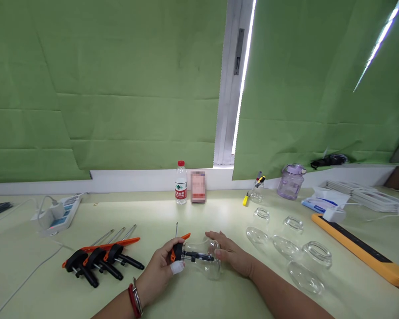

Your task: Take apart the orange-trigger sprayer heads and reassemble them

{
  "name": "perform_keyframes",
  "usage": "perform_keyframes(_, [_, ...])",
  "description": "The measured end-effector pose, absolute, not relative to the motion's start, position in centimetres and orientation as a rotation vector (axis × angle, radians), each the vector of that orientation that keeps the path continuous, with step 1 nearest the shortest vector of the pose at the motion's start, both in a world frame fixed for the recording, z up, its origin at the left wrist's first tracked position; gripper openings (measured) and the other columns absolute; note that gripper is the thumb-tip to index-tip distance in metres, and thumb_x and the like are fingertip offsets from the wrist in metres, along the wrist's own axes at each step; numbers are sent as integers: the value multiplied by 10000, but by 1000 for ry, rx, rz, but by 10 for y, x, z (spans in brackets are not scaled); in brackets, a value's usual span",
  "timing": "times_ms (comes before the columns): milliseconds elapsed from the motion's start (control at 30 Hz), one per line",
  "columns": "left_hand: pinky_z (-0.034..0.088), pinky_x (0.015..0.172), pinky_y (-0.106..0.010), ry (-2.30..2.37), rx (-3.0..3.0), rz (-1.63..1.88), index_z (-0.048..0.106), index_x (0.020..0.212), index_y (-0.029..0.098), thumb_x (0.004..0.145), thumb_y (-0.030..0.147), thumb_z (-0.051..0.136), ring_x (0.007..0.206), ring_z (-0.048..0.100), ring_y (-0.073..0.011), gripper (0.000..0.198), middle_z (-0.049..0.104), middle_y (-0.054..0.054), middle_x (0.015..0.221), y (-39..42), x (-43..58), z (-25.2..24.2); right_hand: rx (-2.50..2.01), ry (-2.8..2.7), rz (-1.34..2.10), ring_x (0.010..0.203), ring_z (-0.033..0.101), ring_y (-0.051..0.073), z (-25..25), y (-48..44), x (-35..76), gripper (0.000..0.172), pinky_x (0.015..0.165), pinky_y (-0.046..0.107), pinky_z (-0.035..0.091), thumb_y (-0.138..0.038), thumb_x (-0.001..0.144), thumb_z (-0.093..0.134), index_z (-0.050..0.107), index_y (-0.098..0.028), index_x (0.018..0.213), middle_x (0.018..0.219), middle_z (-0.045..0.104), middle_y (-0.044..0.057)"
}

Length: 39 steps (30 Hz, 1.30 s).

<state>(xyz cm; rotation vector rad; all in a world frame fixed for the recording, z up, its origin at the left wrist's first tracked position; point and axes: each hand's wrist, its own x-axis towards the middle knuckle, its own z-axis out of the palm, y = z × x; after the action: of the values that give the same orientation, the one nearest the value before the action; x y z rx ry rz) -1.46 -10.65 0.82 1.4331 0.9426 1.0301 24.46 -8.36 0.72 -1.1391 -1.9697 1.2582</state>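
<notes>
My left hand (162, 263), with a white wrapping on one finger or the thumb, closes around a black-and-orange bottle top (177, 251). Its dark tube (197, 256) reaches inside a clear glass bottle (208, 270) lying on its side. A thin metal rod (177, 229) points away from the top. At the bottle's wide end, my right hand (232, 254) grips the glass between thumb and fingers. Left of my hands, three similar tops (96, 259) with black tubes, orange levers and metal rods lie side by side. Three clear glass bottles (287, 246) stand to the right.
Farther back stand a red-capped water bottle (181, 184), a blurred pink box (198, 188), a small glass jar with pens (257, 193) and a purple jug (291, 181). A power strip (64, 215) is at left, with a cable. An orange-and-black bar (362, 250) lies at right.
</notes>
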Motion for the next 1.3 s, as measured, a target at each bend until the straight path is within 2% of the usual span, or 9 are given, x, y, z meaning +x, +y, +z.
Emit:
perform_keyframes(167, [414, 807, -283, 965, 1441, 1034, 599, 1059, 232, 640, 223, 700, 867, 527, -173, 431, 601, -2, 927, -109, -13, 13, -1109, -1993, 1226, 1385, 126, 268, 5, -83, 244, 619, 1113, 456, -101, -640, 787, 466, 525, -238, 1253, 1438, 361, 61])
perform_keyframes(233, [420, 808, -288, 977, 1435, 1035, 595, 1064, 232, 634, 231, 705, 859, 535, -173, 443, 607, -3, 918, -109, -13, 14, -1097, -1967, 1232, 1383, 136, 268, 2, -84, 244, 617, 1120, 465, -52, -617, 812, 451, 466, -242, 1302, 1446, 344, 62])
perform_keyframes(367, [436, 803, -298, 1010, 1426, 1094, 592, 1084, 229, 630, 273, 713, 868, 552, -185, 472, 625, -31, 949, -106, -13, 12, -900, -1952, 1203, 1363, 201, 276, -4, -85, 245, 856, 1103, 447, 172, -582, 727, 606, 223, -246, 1413, 1474, 255, 105])
perform_keyframes(433, [439, 806, -301, 1032, 1424, 1122, 597, 1082, 224, 635, 294, 711, 883, 552, -193, 466, 632, -47, 976, -104, -14, 10, -877, -1978, 1148, 1344, 246, 278, -6, -85, 244, 954, 1090, 437, 216, -519, 646, 716, 210, -251, 1409, 1463, 262, 118])
perform_keyframes(600, [433, 800, -290, 1058, 1411, 1116, 586, 1077, 219, 641, 283, 707, 871, 540, -181, 456, 629, -44, 979, -103, -14, 10, -981, -1971, 1090, 1349, 238, 276, -6, -83, 242, 852, 1098, 443, 199, -450, 638, 746, 325, -264, 1355, 1478, 238, 102])
perform_keyframes(867, [422, 811, -288, 1044, 1418, 1083, 578, 1083, 218, 636, 203, 681, 882, 540, -183, 460, 622, -40, 984, -105, -13, 12, -1019, -1853, 1264, 1357, 206, 282, 5, -84, 242, 610, 1092, 448, 201, -525, 717, 651, 518, -229, 1234, 1482, 250, 79])
perform_keyframes(967, [420, 835, -296, 1029, 1425, 1086, 577, 1087, 224, 645, 201, 674, 914, 546, -192, 453, 624, -46, 1010, -105, -13, 11, -1045, -1840, 1274, 1360, 179, 308, 8, -84, 241, 606, 1086, 479, 185, -574, 713, 625, 555, -230, 1207, 1467, 279, 72])
perform_keyframes(1167, [428, 852, -306, 1018, 1482, 1092, 576, 1111, 234, 675, 239, 672, 935, 556, -202, 446, 636, -47, 1028, -106, -15, 6, -1069, -1854, 1273, 1357, 173, 340, 2, -83, 245, 661, 1080, 511, 172, -594, 691, 631, 525, -245, 1242, 1461, 293, 75])
perform_keyframes(1300, [421, 907, -324, 1020, 1541, 1115, 563, 1147, 231, 688, 254, 679, 1008, 549, -218, 474, 620, -71, 1108, -107, -17, 6, -972, -1940, 1161, 1355, 222, 286, -2, -86, 244, 755, 1090, 455, 204, -493, 723, 653, 346, -257, 1371, 1476, 261, 84])
